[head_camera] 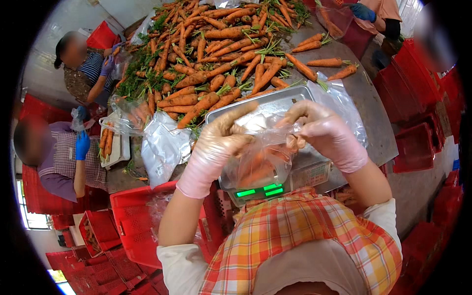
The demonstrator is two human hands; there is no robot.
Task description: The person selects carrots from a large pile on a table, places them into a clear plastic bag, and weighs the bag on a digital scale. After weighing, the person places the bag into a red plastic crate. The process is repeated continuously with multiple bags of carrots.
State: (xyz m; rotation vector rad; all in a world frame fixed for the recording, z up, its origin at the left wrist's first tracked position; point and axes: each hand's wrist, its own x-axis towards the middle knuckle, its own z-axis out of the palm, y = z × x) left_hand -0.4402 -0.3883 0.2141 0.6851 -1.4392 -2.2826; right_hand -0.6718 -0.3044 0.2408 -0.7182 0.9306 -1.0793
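Observation:
Both my hands wear thin, pale pink gloves. Between them hangs a clear plastic bag [258,155] with several carrots inside. My left hand [223,134] pinches the left side of the bag's gathered top. On the other side, my right hand [317,127] grips the same top, its fingers curled in. Under the hands is a digital scale with a metal tray [221,115] and a lit green display [258,191]; whether the bag rests on the tray I cannot tell. Just beyond lies a large heap of carrots [206,66] with green stems, some muddy.
Stacked plastic bags [167,147] lie left of the scale, more clear bags [344,107] to its right. A red crate [147,217] stands at my left. Two gloved people work on the left beside a second scale [118,151]; another blue-gloved hand [363,13] is at upper right.

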